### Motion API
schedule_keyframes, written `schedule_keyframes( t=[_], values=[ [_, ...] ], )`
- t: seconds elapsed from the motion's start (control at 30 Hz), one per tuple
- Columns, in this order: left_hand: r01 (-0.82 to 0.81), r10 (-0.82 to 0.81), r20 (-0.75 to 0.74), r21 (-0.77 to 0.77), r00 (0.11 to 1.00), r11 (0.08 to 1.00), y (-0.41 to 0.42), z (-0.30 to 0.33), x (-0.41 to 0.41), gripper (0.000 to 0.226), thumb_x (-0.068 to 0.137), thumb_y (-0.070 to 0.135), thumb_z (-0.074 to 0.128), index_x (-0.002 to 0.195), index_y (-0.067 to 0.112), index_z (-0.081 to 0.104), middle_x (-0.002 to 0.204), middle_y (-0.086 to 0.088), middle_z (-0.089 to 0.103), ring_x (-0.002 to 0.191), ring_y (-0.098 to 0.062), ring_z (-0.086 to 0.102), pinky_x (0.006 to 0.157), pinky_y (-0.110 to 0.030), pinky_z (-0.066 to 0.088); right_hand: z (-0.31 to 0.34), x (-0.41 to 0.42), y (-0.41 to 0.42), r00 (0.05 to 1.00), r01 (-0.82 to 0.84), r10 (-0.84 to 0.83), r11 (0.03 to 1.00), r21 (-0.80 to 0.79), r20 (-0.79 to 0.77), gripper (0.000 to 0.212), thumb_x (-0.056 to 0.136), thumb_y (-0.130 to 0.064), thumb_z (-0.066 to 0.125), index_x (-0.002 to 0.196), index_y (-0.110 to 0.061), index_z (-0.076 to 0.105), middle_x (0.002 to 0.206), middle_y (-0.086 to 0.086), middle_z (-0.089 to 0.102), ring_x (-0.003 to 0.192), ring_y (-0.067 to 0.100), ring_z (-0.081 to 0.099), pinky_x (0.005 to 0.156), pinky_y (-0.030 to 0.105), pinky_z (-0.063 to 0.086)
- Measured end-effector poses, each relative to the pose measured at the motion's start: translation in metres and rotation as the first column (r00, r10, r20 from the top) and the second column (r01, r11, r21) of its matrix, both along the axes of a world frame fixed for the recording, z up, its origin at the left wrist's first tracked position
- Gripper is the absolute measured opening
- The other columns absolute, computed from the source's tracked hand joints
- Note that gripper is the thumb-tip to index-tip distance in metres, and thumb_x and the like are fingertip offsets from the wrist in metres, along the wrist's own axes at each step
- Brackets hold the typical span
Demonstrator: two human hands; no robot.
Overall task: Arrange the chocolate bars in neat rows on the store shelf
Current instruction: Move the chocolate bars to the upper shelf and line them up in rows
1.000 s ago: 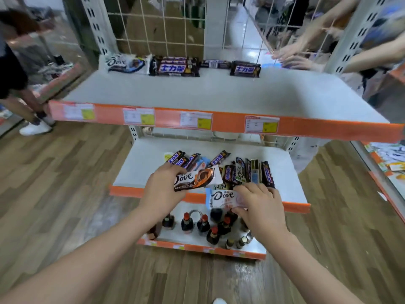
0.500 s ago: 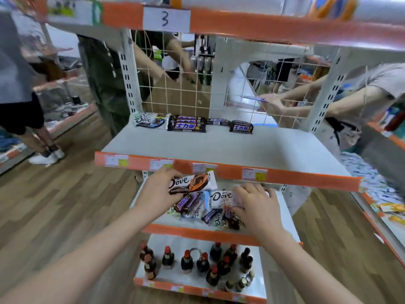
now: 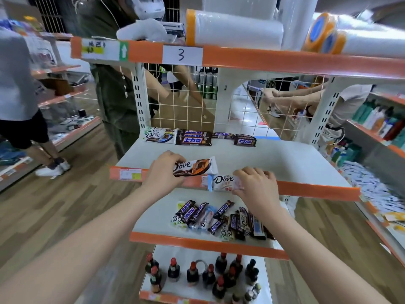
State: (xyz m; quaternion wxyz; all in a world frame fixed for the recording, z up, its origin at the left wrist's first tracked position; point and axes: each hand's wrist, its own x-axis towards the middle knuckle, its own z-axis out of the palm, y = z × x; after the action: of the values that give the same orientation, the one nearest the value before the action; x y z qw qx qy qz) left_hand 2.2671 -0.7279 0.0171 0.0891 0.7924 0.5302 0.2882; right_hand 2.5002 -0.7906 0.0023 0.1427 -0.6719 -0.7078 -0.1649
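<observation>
My left hand [image 3: 163,172] grips a brown Dove bar [image 3: 194,166] by its left end, just above the front edge of the middle shelf [image 3: 285,163]. My right hand [image 3: 257,186] pinches a white Dove bar [image 3: 223,182] in front of that shelf's orange lip. At the back of the middle shelf lie a white Dove bar [image 3: 159,135] and dark Snickers bars [image 3: 194,138] in a row, with one more Snickers bar [image 3: 244,140] further right. A loose pile of bars [image 3: 219,218] covers the lower shelf.
Small dark bottles [image 3: 203,274] stand on the bottom shelf. White rolls [image 3: 236,29] lie on the top shelf, labelled 3. A wire grid [image 3: 188,102] backs the shelf; people's arms reach behind it. A person in black shorts [image 3: 24,128] stands at the left.
Both hands have lifted their Dove bars from the pile on the lower shelf up to the front edge of the middle shelf. The view has tilted upward.
</observation>
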Motion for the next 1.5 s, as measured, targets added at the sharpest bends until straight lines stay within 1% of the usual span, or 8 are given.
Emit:
schedule_keyframes(
  t=[0.13,0.27,0.5,0.63,0.77,0.93,1.23,1.5],
  values=[
    [-0.020,0.020,-0.003,0.012,1.000,1.000,0.015,0.004,-0.004,0.046,0.070,0.015,0.073,0.115,0.014,0.062,0.107,-0.007,0.056,0.099,-0.023,0.054,0.084,-0.033,0.043,0.006,-0.002,0.012,1.000,0.005,-0.005,1.000,-0.011,0.009,0.042,0.084,-0.037,0.063,0.124,-0.027,0.056,0.123,-0.004,0.058,0.115,0.022,0.050,0.094,0.038,0.031],
    [-0.044,0.044,0.009,0.013,0.999,0.999,0.032,0.001,-0.011,0.047,0.070,0.015,0.074,0.115,0.014,0.062,0.107,-0.006,0.057,0.098,-0.022,0.054,0.080,-0.027,0.039,0.006,-0.006,0.031,1.000,0.007,-0.006,1.000,-0.018,0.019,0.038,0.086,-0.029,0.059,0.124,-0.025,0.056,0.123,-0.003,0.058,0.115,0.023,0.050,0.095,0.038,0.031],
    [-0.109,0.109,0.013,0.015,0.994,0.994,0.079,-0.005,-0.032,0.046,0.067,0.015,0.074,0.111,0.014,0.065,0.107,-0.005,0.059,0.097,-0.023,0.057,0.079,-0.028,0.043,0.007,-0.015,0.087,0.998,0.002,0.005,0.994,-0.110,0.068,0.048,0.089,-0.043,0.055,0.134,-0.031,0.043,0.132,-0.008,0.048,0.123,0.017,0.042,0.102,0.036,0.027],
    [-0.120,0.120,0.027,-0.003,0.992,0.993,0.112,-0.006,-0.043,0.044,0.066,0.007,0.074,0.110,0.009,0.066,0.111,-0.009,0.060,0.097,-0.027,0.059,0.080,-0.026,0.042,0.001,-0.023,0.127,0.996,-0.046,0.050,0.998,-0.046,0.071,0.049,0.078,-0.043,0.071,0.121,-0.027,0.057,0.115,-0.004,0.059,0.110,0.020,0.055,0.095,0.039,0.037],
    [-0.121,0.122,0.037,-0.040,0.992,0.992,0.146,-0.011,-0.054,0.045,0.067,0.004,0.074,0.111,0.009,0.066,0.110,-0.009,0.059,0.095,-0.027,0.059,0.079,-0.025,0.042,-0.005,-0.031,0.167,0.997,-0.080,0.076,0.985,-0.156,-0.029,0.047,0.084,-0.043,0.061,0.128,-0.031,0.049,0.126,-0.008,0.052,0.121,0.018,0.043,0.100,0.037,0.026],
    [-0.161,0.162,-0.001,-0.086,0.987,0.983,0.183,-0.016,-0.062,0.044,0.070,0.006,0.072,0.113,0.012,0.065,0.107,-0.006,0.058,0.095,-0.025,0.058,0.079,-0.025,0.043,-0.009,-0.044,0.207,0.995,-0.102,0.099,0.984,-0.149,-0.024,0.039,0.085,-0.044,0.060,0.121,-0.032,0.052,0.124,-0.011,0.052,0.118,0.015,0.044,0.098,0.035,0.027],
    [-0.173,0.175,0.008,-0.133,0.984,0.976,0.230,-0.025,-0.080,0.043,0.067,0.004,0.072,0.109,0.012,0.066,0.108,-0.008,0.058,0.097,-0.026,0.058,0.084,-0.034,0.048,-0.012,-0.060,0.253,0.985,-0.166,0.159,0.978,-0.122,-0.066,0.034,0.083,-0.041,0.064,0.113,-0.028,0.058,0.116,-0.008,0.057,0.114,0.018,0.048,0.094,0.035,0.028],
    [-0.146,0.146,-0.013,-0.145,0.989,0.979,0.255,-0.035,-0.089,0.046,0.067,0.000,0.072,0.111,0.011,0.065,0.110,-0.009,0.057,0.098,-0.025,0.056,0.081,-0.026,0.043,-0.016,-0.074,0.272,0.979,-0.199,0.193,0.974,-0.109,-0.066,0.034,0.084,-0.043,0.063,0.113,-0.027,0.059,0.115,-0.008,0.059,0.111,0.017,0.049,0.090,0.033,0.029]
  ],
)
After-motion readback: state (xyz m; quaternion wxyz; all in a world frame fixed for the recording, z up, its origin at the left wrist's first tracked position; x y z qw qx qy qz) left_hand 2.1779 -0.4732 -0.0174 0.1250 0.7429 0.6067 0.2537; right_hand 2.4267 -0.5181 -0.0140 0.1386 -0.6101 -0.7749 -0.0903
